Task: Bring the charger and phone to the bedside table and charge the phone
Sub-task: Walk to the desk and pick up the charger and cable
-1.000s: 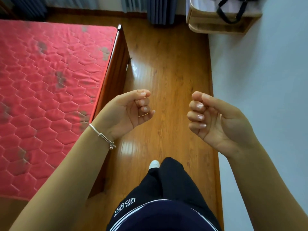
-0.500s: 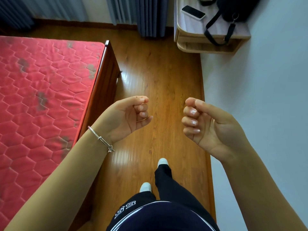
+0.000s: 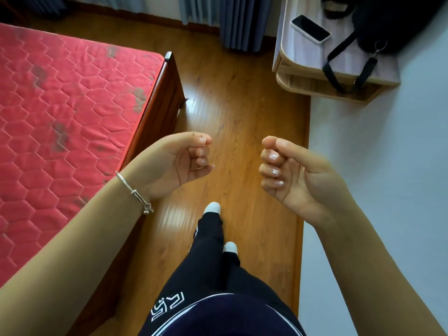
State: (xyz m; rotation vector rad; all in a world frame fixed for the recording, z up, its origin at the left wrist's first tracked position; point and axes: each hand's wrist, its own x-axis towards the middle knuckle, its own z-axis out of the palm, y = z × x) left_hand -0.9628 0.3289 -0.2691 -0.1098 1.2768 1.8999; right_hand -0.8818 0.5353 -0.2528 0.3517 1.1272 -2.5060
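1. Left hand [image 3: 180,163]: raised over the floor, fingers curled into a loose fist, nothing held; a silver bracelet [image 3: 135,194] sits on its wrist
2. Right hand [image 3: 294,177]: level with the left and well apart from it, fingers likewise curled in on an empty palm
3. Phone [image 3: 310,28]: lies flat, screen up, on the top of the wooden table [image 3: 303,59] at upper right, near that table's left portion and well ahead of both hands
4. Black bag [image 3: 385,23]: occupies the right part of the same table top, just beside the phone; its strap [image 3: 339,69] hangs over the front edge, across the open shelf below
5. Charger: cannot be made out anywhere in view
6. Bed [image 3: 65,112]: red quilted mattress in a dark wooden frame; its corner post [image 3: 168,55] juts toward the walkway on the left
7. Floor [image 3: 232,105]: an open strip of wood boards runs between the bed frame and the pale wall [image 3: 388,154] on the right, leading to the table and the blue curtains [image 3: 240,20]
8. The person's dark trousers and two white-socked feet [image 3: 213,207] stand within this strip, between the two hands
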